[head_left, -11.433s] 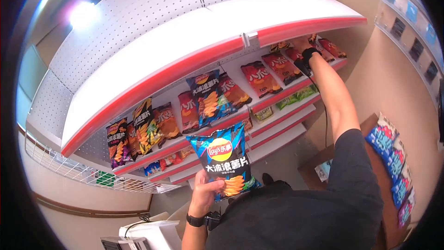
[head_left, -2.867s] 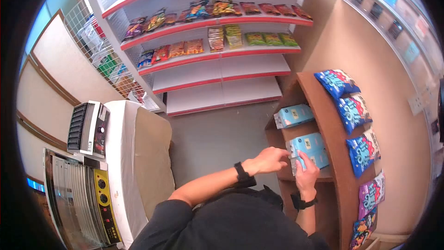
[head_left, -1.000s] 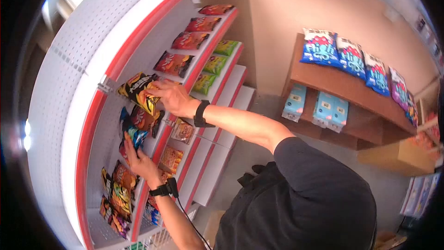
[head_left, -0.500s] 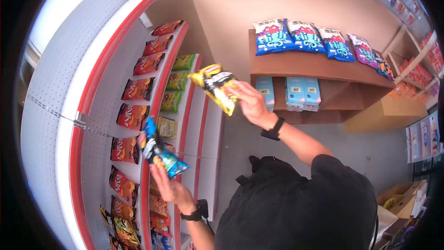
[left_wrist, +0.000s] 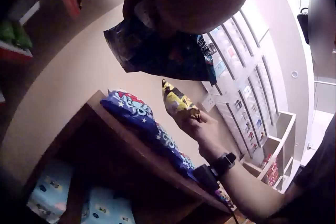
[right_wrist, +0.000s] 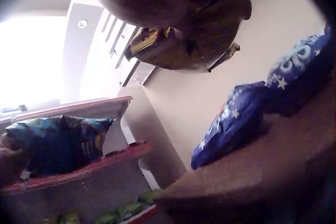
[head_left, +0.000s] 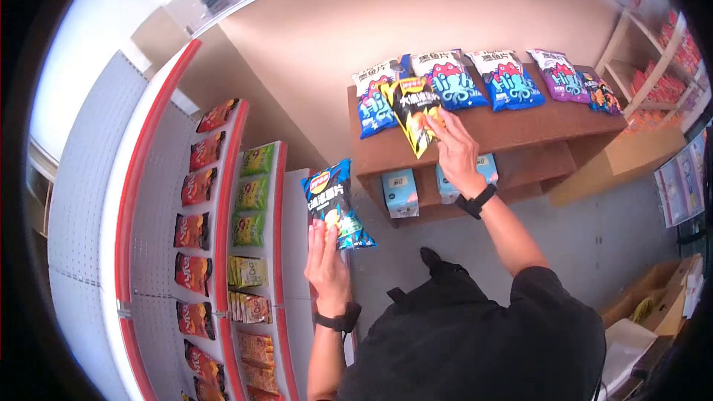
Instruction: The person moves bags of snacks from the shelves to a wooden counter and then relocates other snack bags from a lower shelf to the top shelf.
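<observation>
In my right grip [head_left: 459,157] I hold a yellow-and-black chip bag [head_left: 411,117] by its lower part, fingers across its front. It hangs in the air near the left end of the brown shelf unit [head_left: 512,128], hiding part of the bag behind it. My left grip [head_left: 327,267] holds a blue-and-black chip bag [head_left: 330,197] near its bottom, up in the air just left of the unit's front left corner.

Along the back edge of the unit's top, from the left end, lean three blue-and-white bags [head_left: 505,78], then a purple bag [head_left: 557,74] and a small dark bag [head_left: 600,93] at the right end. Light-blue packs [head_left: 401,194] sit in the compartment below, toward its left side.

At my left runs a white rack [head_left: 134,186] edged in red: red bags [head_left: 191,230] line one shelf, with green bags [head_left: 249,191] toward the far end of the next one down. A cardboard box [head_left: 622,167] stands by the brown unit's right end.
</observation>
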Tool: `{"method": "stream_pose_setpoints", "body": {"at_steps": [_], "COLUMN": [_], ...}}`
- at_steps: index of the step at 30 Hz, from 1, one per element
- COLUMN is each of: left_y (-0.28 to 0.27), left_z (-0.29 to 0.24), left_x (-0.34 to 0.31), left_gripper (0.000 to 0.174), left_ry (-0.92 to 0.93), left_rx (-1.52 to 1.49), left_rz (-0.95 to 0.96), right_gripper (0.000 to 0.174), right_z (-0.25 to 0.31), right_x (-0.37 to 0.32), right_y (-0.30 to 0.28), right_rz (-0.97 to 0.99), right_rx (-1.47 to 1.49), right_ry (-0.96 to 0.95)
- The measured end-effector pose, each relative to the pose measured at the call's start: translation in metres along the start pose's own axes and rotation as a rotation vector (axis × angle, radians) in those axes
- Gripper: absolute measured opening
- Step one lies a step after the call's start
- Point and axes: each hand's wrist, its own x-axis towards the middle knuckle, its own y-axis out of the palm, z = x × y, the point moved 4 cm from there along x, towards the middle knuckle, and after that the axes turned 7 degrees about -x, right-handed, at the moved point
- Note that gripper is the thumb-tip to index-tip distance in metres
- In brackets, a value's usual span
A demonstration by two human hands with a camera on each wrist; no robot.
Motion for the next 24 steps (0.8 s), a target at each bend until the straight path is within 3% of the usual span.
{"method": "stream_pose_setpoints", "body": {"at_steps": [5, 11, 20, 21, 24], "left_y": [0.073, 0.123, 0.138, 0.141, 0.153], "left_z": [-0.018, -0.032, -0.03, -0.03, -0.036], "left_x": [0.058, 0.096, 0.136, 0.142, 0.163], "left_gripper": [0.046, 0.05, 0.051, 0.051, 0.047], "left_ry": [0.011, -0.026, -0.013, -0.006, 0.065], "left_rx": [0.007, -0.037, -0.019, -0.031, -0.03], "left_rz": [0.004, 0.089, 0.077, 0.079, 0.044], "right_gripper": [0.056, 0.061, 0.068, 0.073, 0.081], "right_z": [-0.042, -0.107, -0.12, -0.111, -0.095], "right_x": [0.089, 0.089, 0.078, 0.083, 0.085], "right_y": [0.025, 0.13, 0.136, 0.123, 0.084], "right_rz": [-0.09, 0.228, 0.235, 0.331, 0.31], "right_rx": [-0.046, -0.303, -0.229, -0.258, -0.203], "right_ry": [-0.046, -0.032, 0.009, 0.035, 0.095]}}
